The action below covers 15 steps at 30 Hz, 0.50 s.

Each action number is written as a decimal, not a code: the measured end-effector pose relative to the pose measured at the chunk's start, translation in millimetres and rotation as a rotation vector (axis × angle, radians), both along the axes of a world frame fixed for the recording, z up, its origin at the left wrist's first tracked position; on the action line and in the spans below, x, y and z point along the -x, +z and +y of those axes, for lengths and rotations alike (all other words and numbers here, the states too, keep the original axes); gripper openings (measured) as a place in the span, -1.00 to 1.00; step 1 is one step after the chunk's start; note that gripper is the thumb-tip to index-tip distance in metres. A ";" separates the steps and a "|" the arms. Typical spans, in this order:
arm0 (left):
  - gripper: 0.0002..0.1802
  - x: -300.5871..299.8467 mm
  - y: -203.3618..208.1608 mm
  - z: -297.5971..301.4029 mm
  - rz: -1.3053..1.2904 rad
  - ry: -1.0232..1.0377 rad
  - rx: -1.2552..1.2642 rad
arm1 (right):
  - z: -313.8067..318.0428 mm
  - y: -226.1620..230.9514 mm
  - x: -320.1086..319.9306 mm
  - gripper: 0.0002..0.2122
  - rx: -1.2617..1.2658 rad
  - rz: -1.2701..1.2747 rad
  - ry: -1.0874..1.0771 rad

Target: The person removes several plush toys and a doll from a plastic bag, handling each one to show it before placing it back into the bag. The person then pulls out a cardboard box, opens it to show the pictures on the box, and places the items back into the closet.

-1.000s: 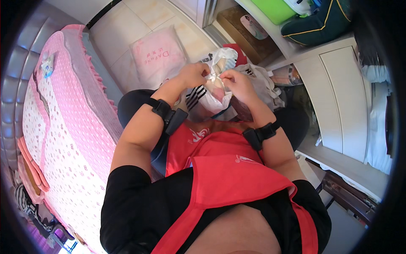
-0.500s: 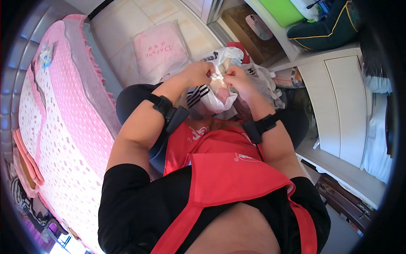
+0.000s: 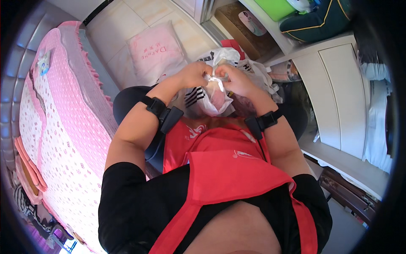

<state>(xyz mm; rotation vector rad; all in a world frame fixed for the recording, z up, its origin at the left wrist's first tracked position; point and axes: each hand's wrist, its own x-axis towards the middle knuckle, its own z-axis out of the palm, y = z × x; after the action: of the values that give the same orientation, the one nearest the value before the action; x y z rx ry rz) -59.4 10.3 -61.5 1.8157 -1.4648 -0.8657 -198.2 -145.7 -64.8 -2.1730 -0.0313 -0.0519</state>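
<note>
Between my knees sits a white plastic bag (image 3: 218, 109) with black stripes and something pinkish showing through it. Its top is gathered and twisted into what looks like a knot or loop between my hands. My left hand (image 3: 197, 75) is closed, pinching the bag's left handle with fingertips and thumb. From the other side my right hand (image 3: 235, 79) pinches the bag's plastic, fingers curled close to the gathered part. The two hands are a short gap apart. Exactly what lies in the bag cannot be made out.
A pink packaged bundle (image 3: 155, 48) lies on the tiled floor ahead. To the left is a bed (image 3: 63, 122) with a pink-and-white cover. More plastic bags (image 3: 258, 72) crowd beyond my right hand. On the right stand a white cabinet (image 3: 334, 101) and a shelf holding a green box (image 3: 275, 8).
My fingers have shifted on the bag's top, and a white loop or knot now shows more plainly between them. The view has tilted slightly.
</note>
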 end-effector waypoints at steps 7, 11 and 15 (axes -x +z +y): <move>-0.78 -1.1 23.3 -1.1 -0.082 0.143 0.151 | -6.6 34.4 7.2 -0.86 0.033 0.047 -0.044; -0.76 -2.1 15.5 -1.5 -0.038 0.083 0.038 | -1.8 23.6 18.0 -0.89 -0.006 0.081 -0.072; -0.72 9.0 2.0 -0.4 -0.049 -0.070 0.011 | 11.1 -4.4 25.4 -0.89 0.032 -0.064 -0.089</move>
<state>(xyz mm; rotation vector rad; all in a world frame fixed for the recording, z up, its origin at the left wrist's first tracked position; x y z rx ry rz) -68.4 9.9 -59.5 1.7980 -1.5693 -0.8508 -223.6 -134.5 -69.1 -2.2038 0.0288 -0.1730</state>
